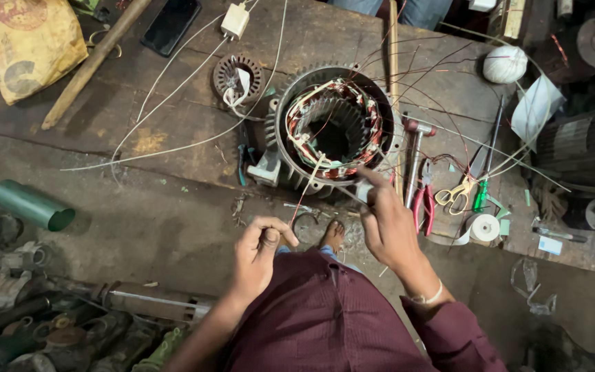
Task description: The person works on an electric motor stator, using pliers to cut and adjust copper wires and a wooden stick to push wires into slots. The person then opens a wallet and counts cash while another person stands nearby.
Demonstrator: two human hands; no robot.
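Holding a thin wire taut between both hands: left hand curled nearly shut, pinching the strand's near end; right hand closed around a small pale grey piece, index finger pointing at the round grey metal motor stator with copper windings. Sitting on the worn wooden tabletop, that stator, just beyond the right hand. Risks, as a judgement: snagging the strand on the loose reddish wires fanning off the rim, kinking it, or scraping enamel against the sharp slot edges. Red-handled pliers and yellow-handled scissors lying close beside the right wrist, easily knocked.
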